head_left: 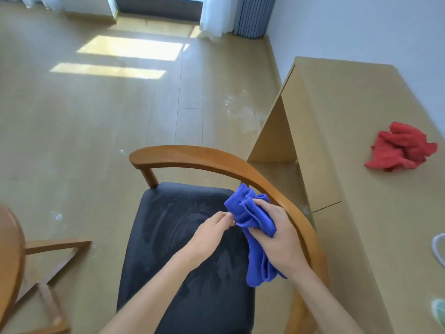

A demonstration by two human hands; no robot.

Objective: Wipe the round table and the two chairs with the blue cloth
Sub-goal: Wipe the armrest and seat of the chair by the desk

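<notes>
A wooden chair (192, 154) with a curved backrest and a dark seat (168, 227) stands below me; the seat shows dusty wipe streaks. My right hand (277, 235) grips the bunched blue cloth (245, 213) above the seat's right side, close to the backrest rail. My left hand (212, 231) pinches the cloth's left edge with its fingertips. The cloth's lower end (260, 271) hangs down under my right wrist. A curved rim of the round table (9, 251) shows at the left edge. No second chair is in view.
A light wooden desk (356, 145) runs along the right wall, with a crumpled red cloth (399, 148) on it. A white loop (438, 249) lies at its right edge. The table's wooden base (55, 261) spreads over the floor at lower left. Sunlit floor lies beyond.
</notes>
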